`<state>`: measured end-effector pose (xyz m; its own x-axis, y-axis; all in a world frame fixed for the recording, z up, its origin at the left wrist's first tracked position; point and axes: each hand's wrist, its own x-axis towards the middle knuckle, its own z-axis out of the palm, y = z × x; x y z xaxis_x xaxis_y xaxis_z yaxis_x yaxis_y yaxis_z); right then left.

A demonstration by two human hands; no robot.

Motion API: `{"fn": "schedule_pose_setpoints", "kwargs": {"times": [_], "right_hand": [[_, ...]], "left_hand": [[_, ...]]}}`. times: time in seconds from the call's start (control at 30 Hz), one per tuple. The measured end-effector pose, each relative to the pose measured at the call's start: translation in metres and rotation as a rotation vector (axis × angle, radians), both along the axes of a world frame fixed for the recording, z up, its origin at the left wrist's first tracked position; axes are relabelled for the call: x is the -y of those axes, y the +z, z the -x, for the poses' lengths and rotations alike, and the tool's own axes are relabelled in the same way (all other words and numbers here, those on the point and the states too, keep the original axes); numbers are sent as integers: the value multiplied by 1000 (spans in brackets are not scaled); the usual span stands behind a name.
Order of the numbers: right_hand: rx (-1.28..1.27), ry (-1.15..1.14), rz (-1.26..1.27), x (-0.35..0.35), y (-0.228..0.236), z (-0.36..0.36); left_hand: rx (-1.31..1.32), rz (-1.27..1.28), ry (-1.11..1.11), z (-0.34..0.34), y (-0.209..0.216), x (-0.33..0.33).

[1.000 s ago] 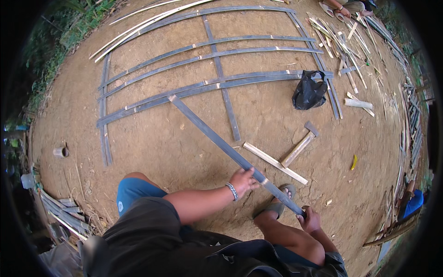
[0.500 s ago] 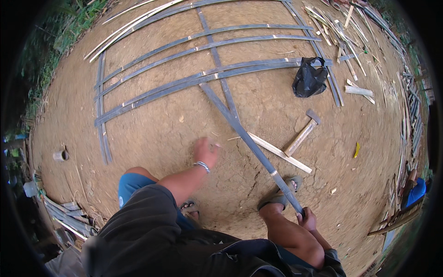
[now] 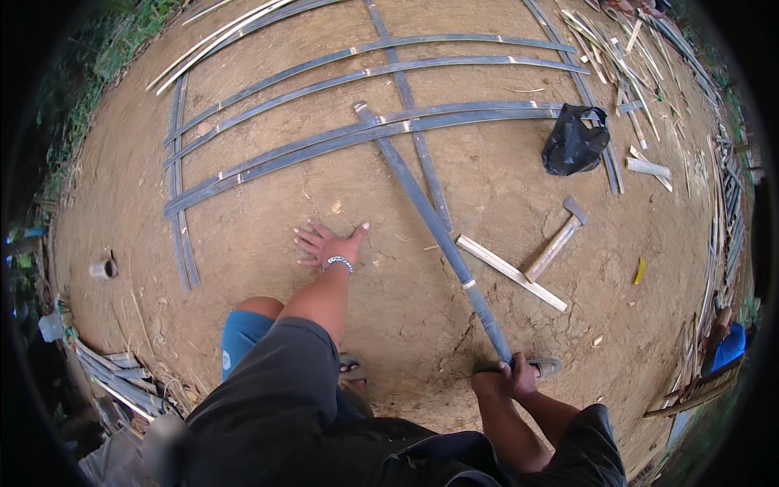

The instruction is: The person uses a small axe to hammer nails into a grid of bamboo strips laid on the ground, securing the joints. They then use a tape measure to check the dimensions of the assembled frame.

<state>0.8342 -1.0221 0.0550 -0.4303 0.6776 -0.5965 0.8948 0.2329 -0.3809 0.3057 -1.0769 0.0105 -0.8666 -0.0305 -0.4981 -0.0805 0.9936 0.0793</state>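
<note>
My right hand (image 3: pixel 521 376) is closed around the near end of a long dark bamboo slat (image 3: pixel 434 219). This slat slants away to the left, and its far end appears to pass beneath the two nearest crosswise slats of a bamboo lattice (image 3: pixel 292 162) laid on the ground. My left hand (image 3: pixel 326 245), with a bracelet at the wrist, is spread on or just above the dirt, fingers apart and holding nothing. A pale split bamboo strip (image 3: pixel 511 272) lies right of the held slat, with a wooden-handled hatchet (image 3: pixel 553 245) touching it.
A black plastic bag (image 3: pixel 576 142) sits on the lattice's right side. Split bamboo scraps (image 3: pixel 621 73) are scattered at the far right. A short tube (image 3: pixel 103 269) lies at left, and a yellow piece (image 3: pixel 639 271) at right. Bamboo poles (image 3: pixel 122 381) are stacked lower left.
The held slat has moved away from me, its far end now past the two near crosswise slats. My left hand has shifted left and spread out near the ground. The view has shifted slightly.
</note>
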Motion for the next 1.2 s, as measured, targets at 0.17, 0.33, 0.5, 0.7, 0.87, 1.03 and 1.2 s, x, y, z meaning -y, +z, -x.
{"fn": "schedule_pose_setpoints", "kwargs": {"times": [0.17,0.33,0.5,0.7,0.87,1.03,1.2], "right_hand": [[32,-185,28,27,-13,39],[-36,-192,59,62,-7,101],[-123,-257,44,78,-30,144],[-185,-228,-27,48,-45,206],[-236,-285,20,35,-49,244],[-255,-279,-65,25,-46,288],[-268,-322,-16,9,-39,325]], "left_hand": [[-156,4,18,-7,-11,0],[-327,38,23,-11,-27,-1],[-338,21,16,-13,-23,-5],[-347,27,28,-11,-26,-3],[-361,28,19,-12,-27,-4],[-349,2,21,-12,-24,-4],[-372,0,19,-11,-29,-2]]}}
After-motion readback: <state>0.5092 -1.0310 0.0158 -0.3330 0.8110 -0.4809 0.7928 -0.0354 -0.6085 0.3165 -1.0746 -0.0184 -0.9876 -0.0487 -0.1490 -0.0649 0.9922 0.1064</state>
